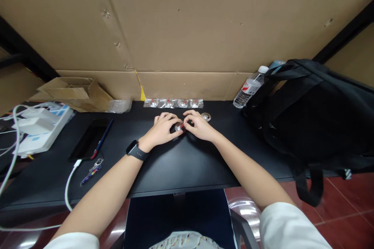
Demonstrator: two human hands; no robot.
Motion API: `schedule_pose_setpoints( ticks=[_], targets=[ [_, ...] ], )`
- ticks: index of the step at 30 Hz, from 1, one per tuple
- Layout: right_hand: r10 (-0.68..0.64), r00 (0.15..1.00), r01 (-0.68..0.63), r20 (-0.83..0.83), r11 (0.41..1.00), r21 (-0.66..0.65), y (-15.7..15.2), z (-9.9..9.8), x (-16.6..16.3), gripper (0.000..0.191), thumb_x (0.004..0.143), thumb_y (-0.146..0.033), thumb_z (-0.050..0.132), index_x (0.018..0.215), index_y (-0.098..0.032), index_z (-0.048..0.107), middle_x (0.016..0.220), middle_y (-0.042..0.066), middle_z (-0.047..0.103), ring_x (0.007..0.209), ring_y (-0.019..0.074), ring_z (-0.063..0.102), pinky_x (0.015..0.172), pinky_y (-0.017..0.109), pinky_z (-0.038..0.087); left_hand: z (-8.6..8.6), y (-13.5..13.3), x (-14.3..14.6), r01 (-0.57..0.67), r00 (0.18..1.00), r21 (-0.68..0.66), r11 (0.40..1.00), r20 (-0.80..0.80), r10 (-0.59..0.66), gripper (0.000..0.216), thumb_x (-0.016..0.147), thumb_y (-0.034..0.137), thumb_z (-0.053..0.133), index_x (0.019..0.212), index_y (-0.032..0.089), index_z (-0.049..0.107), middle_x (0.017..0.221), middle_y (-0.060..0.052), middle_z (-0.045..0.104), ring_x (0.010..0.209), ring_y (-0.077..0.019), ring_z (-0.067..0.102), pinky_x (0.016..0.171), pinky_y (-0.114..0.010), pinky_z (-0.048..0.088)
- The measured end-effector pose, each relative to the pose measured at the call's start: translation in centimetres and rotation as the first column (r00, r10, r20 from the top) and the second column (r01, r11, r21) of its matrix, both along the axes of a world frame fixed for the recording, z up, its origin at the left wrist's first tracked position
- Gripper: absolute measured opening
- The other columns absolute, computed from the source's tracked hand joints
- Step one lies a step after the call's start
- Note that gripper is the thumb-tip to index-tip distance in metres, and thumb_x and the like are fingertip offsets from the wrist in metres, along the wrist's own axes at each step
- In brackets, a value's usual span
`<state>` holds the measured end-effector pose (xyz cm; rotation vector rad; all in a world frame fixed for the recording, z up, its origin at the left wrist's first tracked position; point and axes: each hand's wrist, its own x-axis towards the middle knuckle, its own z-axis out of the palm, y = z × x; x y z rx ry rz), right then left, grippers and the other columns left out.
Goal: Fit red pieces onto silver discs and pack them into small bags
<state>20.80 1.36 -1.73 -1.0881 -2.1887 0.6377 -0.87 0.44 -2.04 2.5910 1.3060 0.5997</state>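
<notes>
A small round silver metal disc (178, 126) with a red piece at its middle lies low over the black tabletop. My left hand (160, 129), with a dark watch on its wrist, curls its thumb and fingers about the disc's edge. From the other side my right hand (198, 125) pinches at the red piece (182, 126) with thumb and forefinger. Just behind the right hand a second silver disc (206, 116) rests on the table. Beyond both hands, several similar discs in clear wrappers (168, 103) stand in a row along the cardboard wall.
To the left are a phone (90, 140) with a pen beside it, a keyring (92, 171), a white power strip (43, 128) with cables, and a cardboard box (78, 93). A water bottle (248, 87) and a black backpack (318, 116) take up the right side.
</notes>
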Motion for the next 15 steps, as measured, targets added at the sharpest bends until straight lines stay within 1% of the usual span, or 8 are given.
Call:
schedule_pose_setpoints(
  ticks=[2,4,6,7,9,12,13,15],
  targets=[
    [-0.007,0.999,0.005,0.036,0.999,0.034,0.0,0.0,0.1,0.008,0.089,-0.019,0.062,0.083,-0.021,0.067,0.127,0.009,0.058,0.114,0.0249,0.054,0.092,0.041,0.051,0.1,0.3,-0.3,-0.013,1.000,0.008,1.000,0.004,0.013,0.037,0.093,0.053,0.056,0.123,0.033,0.064,0.130,-0.006,0.062,0.122,-0.0306,0.046,0.095,-0.046,0.037],
    [-0.014,0.997,0.009,0.070,0.997,0.070,0.1,-0.1,0.3,0.007,0.088,-0.020,0.063,0.083,-0.021,0.068,0.126,0.009,0.058,0.114,0.0256,0.054,0.098,0.044,0.048,0.2,1.0,-1.0,-0.075,0.997,0.022,0.997,0.010,0.075,0.038,0.096,0.053,0.050,0.125,0.033,0.062,0.130,-0.007,0.062,0.122,-0.0307,0.047,0.096,-0.047,0.037],
    [-0.014,0.995,0.005,0.103,0.996,0.085,0.2,-0.3,0.6,0.007,0.089,-0.021,0.064,0.083,-0.021,0.068,0.126,0.010,0.058,0.115,0.0263,0.053,0.101,0.046,0.046,0.4,2.0,-2.4,-0.203,0.979,0.051,0.978,0.018,0.202,0.036,0.097,0.050,0.048,0.126,0.032,0.061,0.130,-0.008,0.062,0.122,-0.0325,0.047,0.097,-0.049,0.037],
    [-0.012,0.993,0.002,0.117,0.996,0.087,0.2,-0.4,0.7,0.008,0.089,-0.021,0.064,0.082,-0.021,0.068,0.125,0.010,0.058,0.115,0.0265,0.053,0.102,0.047,0.045,0.4,2.5,-3.4,-0.288,0.958,0.072,0.955,0.029,0.287,0.036,0.097,0.048,0.049,0.126,0.031,0.061,0.131,-0.010,0.062,0.122,-0.0342,0.047,0.097,-0.050,0.037],
    [-0.006,0.991,-0.005,0.136,0.996,0.087,0.4,-0.5,0.9,0.008,0.089,-0.023,0.064,0.083,-0.021,0.069,0.124,0.010,0.059,0.114,0.0266,0.054,0.103,0.047,0.044,0.4,3.7,-5.7,-0.486,0.874,0.113,0.867,0.075,0.480,0.039,0.093,0.042,0.053,0.129,0.028,0.059,0.133,-0.013,0.059,0.123,-0.0382,0.046,0.096,-0.053,0.037],
    [-0.012,0.992,-0.002,0.128,0.994,0.107,0.6,-0.5,1.1,0.007,0.089,-0.025,0.065,0.092,-0.023,0.070,0.123,0.010,0.059,0.115,0.0274,0.054,0.103,0.049,0.044,0.2,4.9,-9.5,-0.758,0.652,0.112,0.643,0.179,0.737,0.043,0.089,0.036,0.056,0.130,0.023,0.056,0.133,-0.019,0.058,0.123,-0.0422,0.045,0.095,-0.056,0.038],
    [-0.017,0.993,0.002,0.121,0.993,0.117,0.7,-0.4,1.2,0.009,0.089,-0.026,0.066,0.096,-0.023,0.070,0.123,0.010,0.059,0.116,0.0276,0.054,0.103,0.049,0.044,0.0,5.2,-10.6,-0.809,0.586,0.092,0.580,0.201,0.785,0.045,0.087,0.035,0.057,0.130,0.022,0.055,0.134,-0.020,0.057,0.123,-0.0427,0.044,0.095,-0.057,0.038],
    [-0.030,0.994,0.016,0.108,0.991,0.132,0.8,-0.3,1.4,0.013,0.087,-0.026,0.067,0.100,-0.024,0.069,0.122,0.009,0.060,0.116,0.0275,0.054,0.102,0.048,0.044,-0.5,5.6,-12.2,-0.859,0.505,0.029,0.511,0.217,0.835,0.046,0.086,0.034,0.059,0.130,0.022,0.054,0.134,-0.020,0.057,0.123,-0.0428,0.044,0.095,-0.057,0.037]
  ],
)
